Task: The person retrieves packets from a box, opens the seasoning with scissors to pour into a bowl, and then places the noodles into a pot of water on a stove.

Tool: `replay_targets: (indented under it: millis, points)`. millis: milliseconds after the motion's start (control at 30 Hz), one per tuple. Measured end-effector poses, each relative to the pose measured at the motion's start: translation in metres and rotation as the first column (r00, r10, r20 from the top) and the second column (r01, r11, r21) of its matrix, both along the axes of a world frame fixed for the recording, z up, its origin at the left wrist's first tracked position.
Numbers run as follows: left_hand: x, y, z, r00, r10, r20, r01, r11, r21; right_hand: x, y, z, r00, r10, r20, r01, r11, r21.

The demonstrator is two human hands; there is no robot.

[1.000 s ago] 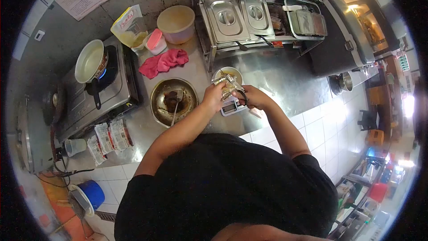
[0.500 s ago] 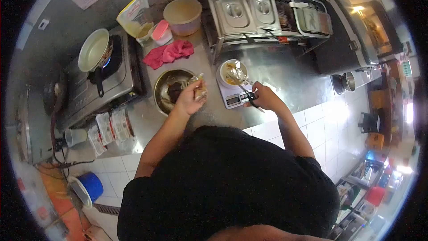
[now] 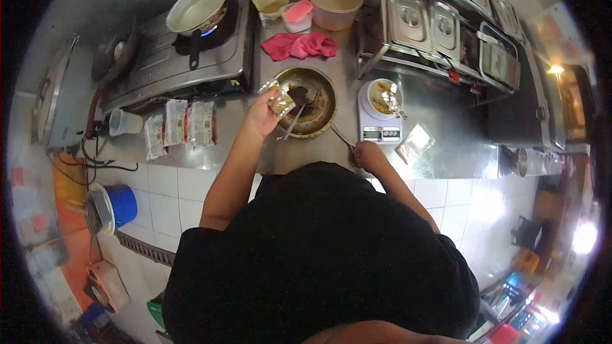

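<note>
My left hand pinches a small shiny clear-and-silver sachet with something yellowish in it, at the left rim of a metal bowl. Inside the bowl lie a dark brown lump and a fork whose handle leans over the near rim. My right hand is closed around the dark handles of scissors; their metal blades point toward the bowl's rim. Beyond that hand, a white bowl with yellow-brown contents and a crumpled foil wrapper sits on a kitchen scale.
A pan stands over a blue flame on the gas stove. Several packets lie beside a plastic cup. A pink cloth, plastic tubs and a rack of lidded steel containers are behind. A flat clear packet lies right.
My right hand has moved left with the scissors, away from the white bowl. My left hand has brought the sachet to the metal bowl's left side. The camera view has turned.
</note>
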State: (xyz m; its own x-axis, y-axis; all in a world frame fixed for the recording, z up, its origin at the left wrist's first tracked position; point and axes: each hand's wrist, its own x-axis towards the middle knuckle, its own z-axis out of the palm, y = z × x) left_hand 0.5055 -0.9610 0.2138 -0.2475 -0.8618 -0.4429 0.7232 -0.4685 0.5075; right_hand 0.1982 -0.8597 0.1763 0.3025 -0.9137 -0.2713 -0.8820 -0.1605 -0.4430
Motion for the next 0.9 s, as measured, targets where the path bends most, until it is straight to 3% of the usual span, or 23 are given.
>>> replay_targets:
  millis: [67,100,133,200,300,367,433,467,500,533,567,667,733,833,900]
  points:
    - [0.002,-0.003,-0.002,0.993,-0.01,0.121,0.009,1.0,0.013,-0.002,-0.003,-0.003,0.996,0.085,0.026,-0.087,0.991,0.1]
    - [0.001,-0.004,0.003,0.993,0.002,0.119,-0.003,1.0,0.009,0.001,-0.009,0.017,0.975,0.219,0.02,-0.22,0.973,0.074]
    - [0.0,-0.004,0.009,0.99,0.007,0.142,-0.008,1.0,0.009,0.007,-0.014,0.037,0.973,0.229,0.017,-0.23,0.971,0.072]
    - [-0.002,-0.006,0.011,0.986,0.013,0.164,-0.015,1.0,0.009,0.026,-0.022,0.073,0.945,-0.001,0.327,-0.022,0.998,0.065]
    - [-0.009,-0.014,0.012,0.965,0.07,0.253,-0.051,0.995,-0.083,0.059,-0.049,0.1,0.937,0.0,0.349,-0.009,1.0,0.026]
    - [-0.019,-0.017,0.015,0.863,0.279,0.421,-0.187,0.951,-0.245,0.083,-0.066,0.102,0.92,-0.003,0.393,0.006,1.0,-0.005]
    - [-0.024,-0.02,0.008,0.844,0.293,0.45,-0.211,0.951,-0.225,0.107,-0.082,0.097,0.87,0.195,0.452,-0.072,0.959,-0.274]
    - [-0.028,-0.02,0.004,0.824,0.303,0.479,-0.233,0.952,-0.2,0.117,-0.089,0.091,0.869,0.2,0.452,-0.078,0.959,-0.273]
    - [-0.038,-0.011,0.042,0.794,0.234,0.56,-0.245,0.968,-0.058,0.127,-0.095,0.083,0.896,0.273,0.351,-0.13,0.915,-0.381]
    - [-0.04,-0.006,0.041,0.792,0.24,0.561,-0.254,0.966,-0.055,0.137,-0.098,0.078,0.91,0.336,0.242,-0.189,0.856,-0.481]
    - [-0.041,-0.004,0.039,0.846,0.193,0.497,-0.217,0.976,-0.009,0.145,-0.101,0.074,0.929,0.334,0.159,-0.227,0.854,-0.469]
    - [-0.034,-0.008,0.011,0.897,0.131,0.423,-0.141,0.99,-0.007,0.147,-0.107,0.052,0.921,0.364,0.136,-0.245,0.816,-0.524]
    - [-0.033,-0.003,0.011,0.937,0.083,0.339,-0.114,0.991,0.073,0.141,-0.108,0.047,0.891,0.409,0.199,-0.262,0.82,-0.509]
    - [-0.031,0.0,0.024,0.929,-0.025,0.369,-0.047,0.982,0.184,0.137,-0.111,0.033,0.857,0.408,0.315,-0.223,0.845,-0.486]
    - [-0.023,-0.006,-0.013,0.959,-0.043,0.28,-0.002,0.987,0.158,0.134,-0.117,0.029,0.853,0.372,0.367,-0.168,0.86,-0.482]
